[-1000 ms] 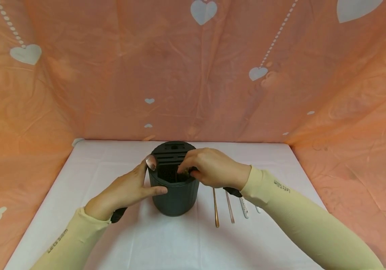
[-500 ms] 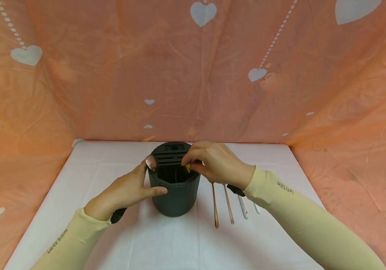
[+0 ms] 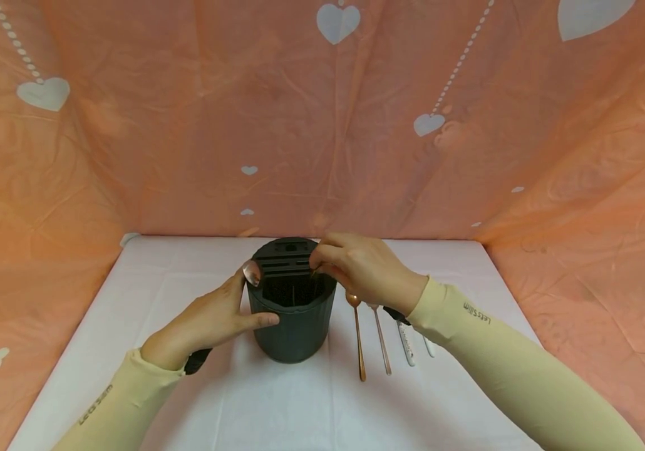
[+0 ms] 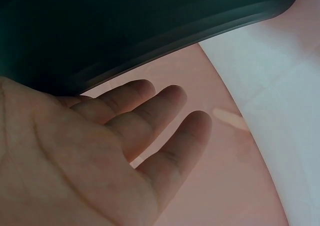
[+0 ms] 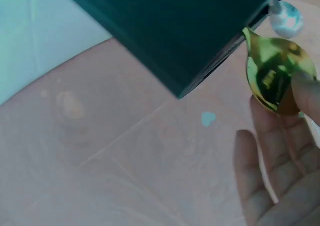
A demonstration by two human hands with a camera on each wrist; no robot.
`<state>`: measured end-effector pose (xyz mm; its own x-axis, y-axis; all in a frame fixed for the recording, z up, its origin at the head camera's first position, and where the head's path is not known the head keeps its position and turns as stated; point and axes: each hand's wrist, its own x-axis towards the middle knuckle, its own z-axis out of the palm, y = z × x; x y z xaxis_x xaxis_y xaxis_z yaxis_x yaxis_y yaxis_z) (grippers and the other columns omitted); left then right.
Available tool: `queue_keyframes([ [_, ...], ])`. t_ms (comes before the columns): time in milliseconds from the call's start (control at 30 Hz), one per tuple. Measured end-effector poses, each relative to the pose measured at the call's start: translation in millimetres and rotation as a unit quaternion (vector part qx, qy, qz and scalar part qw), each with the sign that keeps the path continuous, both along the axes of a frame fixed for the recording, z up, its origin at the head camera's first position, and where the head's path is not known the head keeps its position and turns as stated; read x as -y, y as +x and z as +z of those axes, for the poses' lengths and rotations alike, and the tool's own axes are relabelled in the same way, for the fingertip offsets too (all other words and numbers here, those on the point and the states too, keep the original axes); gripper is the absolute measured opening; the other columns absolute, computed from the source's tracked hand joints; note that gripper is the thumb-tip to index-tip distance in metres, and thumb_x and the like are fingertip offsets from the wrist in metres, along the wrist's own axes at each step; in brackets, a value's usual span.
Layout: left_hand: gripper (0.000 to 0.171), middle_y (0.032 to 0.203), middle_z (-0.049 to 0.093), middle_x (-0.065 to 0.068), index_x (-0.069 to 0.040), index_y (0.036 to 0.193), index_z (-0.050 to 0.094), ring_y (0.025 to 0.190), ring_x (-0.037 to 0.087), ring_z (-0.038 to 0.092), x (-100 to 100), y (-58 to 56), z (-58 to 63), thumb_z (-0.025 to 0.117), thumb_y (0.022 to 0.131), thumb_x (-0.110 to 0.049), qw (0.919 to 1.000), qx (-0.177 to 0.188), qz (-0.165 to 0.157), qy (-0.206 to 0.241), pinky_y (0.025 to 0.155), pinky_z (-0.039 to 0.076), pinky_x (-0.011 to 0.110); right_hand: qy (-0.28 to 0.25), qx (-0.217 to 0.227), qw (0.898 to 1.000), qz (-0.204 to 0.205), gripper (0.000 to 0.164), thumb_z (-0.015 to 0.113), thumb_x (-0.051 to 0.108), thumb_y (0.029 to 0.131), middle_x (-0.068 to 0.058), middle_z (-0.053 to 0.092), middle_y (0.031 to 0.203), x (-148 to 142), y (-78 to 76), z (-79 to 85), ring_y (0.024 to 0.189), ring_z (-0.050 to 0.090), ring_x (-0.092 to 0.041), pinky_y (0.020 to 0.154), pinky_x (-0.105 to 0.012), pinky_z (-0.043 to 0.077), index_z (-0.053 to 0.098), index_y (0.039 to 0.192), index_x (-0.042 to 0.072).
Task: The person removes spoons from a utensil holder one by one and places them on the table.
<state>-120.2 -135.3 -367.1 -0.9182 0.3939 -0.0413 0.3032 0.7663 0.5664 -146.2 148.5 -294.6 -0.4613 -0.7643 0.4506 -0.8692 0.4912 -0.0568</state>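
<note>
A dark green, round cutlery holder (image 3: 291, 332) with a slotted top stands on the table. My left hand (image 3: 210, 316) rests on its left side, thumb lying straight across the front. In the left wrist view, several fingers (image 4: 167, 121) extend loosely past the holder's wall. A silver spoon (image 3: 252, 273) stands at the holder's left rim, bowl up. At the right rim, my right hand (image 3: 356, 266) pinches the shiny bowl of a gold spoon (image 5: 270, 76) between thumb and fingers. The narrow end of that bowl points toward the holder; its handle is hidden.
Right of the holder lie a second gold spoon (image 3: 359, 338), a rose-coloured utensil (image 3: 382, 344) and a white patterned handle (image 3: 406, 344) with another white handle (image 3: 429, 346) beside it. Orange sheeting (image 3: 300, 125) with hearts encloses the white tabletop (image 3: 243, 401).
My right hand has moved back and slightly right, from over the holder's opening to its right rim. The bowl of the gold spoon on the table is now uncovered. My left hand stays put.
</note>
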Motion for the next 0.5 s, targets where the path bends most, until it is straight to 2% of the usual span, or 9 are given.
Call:
queue_keyframes([
  [67, 0.081, 0.141, 0.044, 0.016, -0.021, 0.121, 0.032, 0.104, 0.036, 0.060, 0.3, -0.2, -0.5, 0.060, 0.076, -0.082, 1.0000, 0.000, 0.001, -0.001, 0.076, 0.048, 0.051, 0.002, -0.013, 1.000, -0.002, 0.017, 0.073, 0.006, 0.091, 0.009, 0.058, 0.092, -0.9, -0.8, -0.8, 0.072, 0.055, -0.004, 0.057, -0.023, 0.045, 0.064, 0.098, 0.018],
  [167, 0.082, 0.144, 0.042, 0.017, -0.020, 0.121, 0.032, 0.111, 0.038, 0.059, 0.4, -0.4, -1.1, 0.060, 0.076, -0.082, 1.0000, 0.001, 0.002, -0.001, 0.080, 0.048, 0.053, 0.007, -0.035, 0.999, 0.004, 0.024, 0.068, -0.006, 0.088, 0.008, 0.058, 0.090, -2.9, -2.7, -1.9, 0.070, 0.053, -0.005, 0.055, -0.023, 0.043, 0.060, 0.095, 0.016],
  [300, 0.080, 0.143, 0.042, 0.016, -0.022, 0.119, 0.032, 0.107, 0.037, 0.059, 0.8, -0.1, -1.6, 0.060, 0.075, -0.082, 1.0000, 0.005, 0.005, -0.003, 0.080, 0.048, 0.052, 0.024, -0.052, 0.998, 0.028, 0.036, 0.057, -0.018, 0.079, 0.005, 0.063, 0.096, -6.3, -5.3, -1.5, 0.078, 0.059, -0.007, 0.058, -0.024, 0.047, 0.066, 0.091, 0.014],
  [500, 0.079, 0.138, 0.043, 0.015, -0.022, 0.117, 0.030, 0.096, 0.033, 0.060, 0.9, 1.2, 0.2, 0.061, 0.075, -0.082, 1.0000, -0.002, 0.004, -0.004, 0.075, 0.047, 0.048, 0.064, -0.044, 0.996, 0.041, 0.040, 0.065, -0.019, 0.077, 0.000, 0.067, 0.111, -13.6, -8.5, 1.0, 0.095, 0.065, -0.013, 0.070, -0.027, 0.053, 0.075, 0.100, 0.013],
])
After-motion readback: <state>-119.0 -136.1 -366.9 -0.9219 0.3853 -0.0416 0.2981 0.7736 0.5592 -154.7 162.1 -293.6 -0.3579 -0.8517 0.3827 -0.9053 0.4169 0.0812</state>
